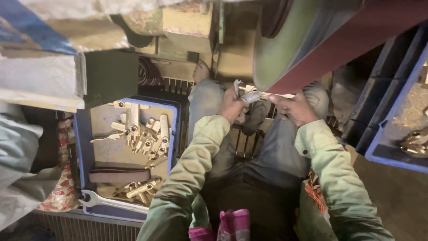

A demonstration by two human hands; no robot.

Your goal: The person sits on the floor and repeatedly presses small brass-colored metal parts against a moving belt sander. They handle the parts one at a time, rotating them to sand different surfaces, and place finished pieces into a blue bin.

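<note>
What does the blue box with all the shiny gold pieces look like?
The blue box is a plastic-looking crate sitting low at the person's left side. Its floor looks dusty and pale. Many brass-coloured metal fittings lie jumbled inside, with more near the front. A dark reddish-brown band lies across them, and a silver spanner rests along the front rim. Neither hand touches it.

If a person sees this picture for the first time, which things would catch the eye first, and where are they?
At the centre, the left hand and right hand press a metal part against the reddish belt running over a large green wheel at the upper right. At the lower left, a blue crate holds many brass fittings, with a wrench on its near edge.
</note>
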